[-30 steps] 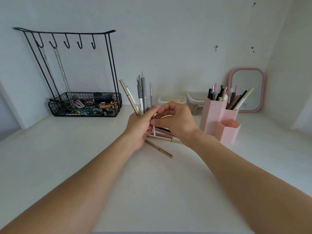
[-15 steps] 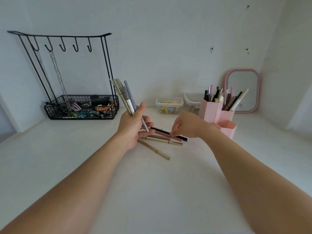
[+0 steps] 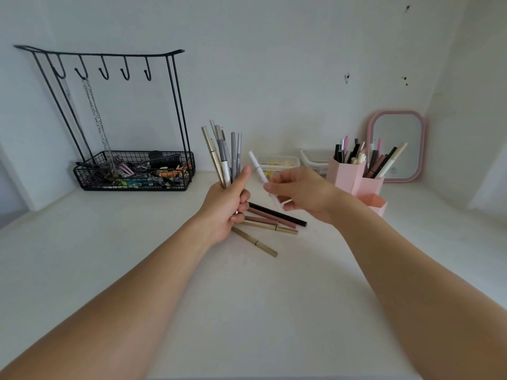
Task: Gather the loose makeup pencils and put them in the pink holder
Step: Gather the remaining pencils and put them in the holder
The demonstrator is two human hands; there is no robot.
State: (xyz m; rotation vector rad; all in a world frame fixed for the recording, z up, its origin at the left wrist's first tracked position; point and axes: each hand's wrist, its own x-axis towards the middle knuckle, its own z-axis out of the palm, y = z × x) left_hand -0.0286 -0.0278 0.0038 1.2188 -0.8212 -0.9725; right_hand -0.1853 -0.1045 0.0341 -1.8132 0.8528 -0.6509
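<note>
Progress since half a second ago — our right hand (image 3: 299, 192) has lifted a white pencil (image 3: 259, 171) off the counter (image 3: 164, 270), fingers pinching it, toward our left hand (image 3: 226, 204)'s clenched bundle (image 3: 223, 154) — four more (image 3: 270, 223) lie loose, pink holder (image 3: 354, 176) waiting right.

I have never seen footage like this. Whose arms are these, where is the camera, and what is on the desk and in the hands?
There is no machine here: these are a person's two bare arms, filmed by a wide-angle camera worn on the head and looking down and forward. The left hand grips a bundle of makeup pencils, standing upright like a bouquet. The right hand pinches a single white pencil. Four more pencils lie loose on the white desk: a black one, a brown one and two gold ones. To the right stands the pink holder, already holding pencils, with a pink mirror behind it. To the left is a black wire rack of small items.
</note>
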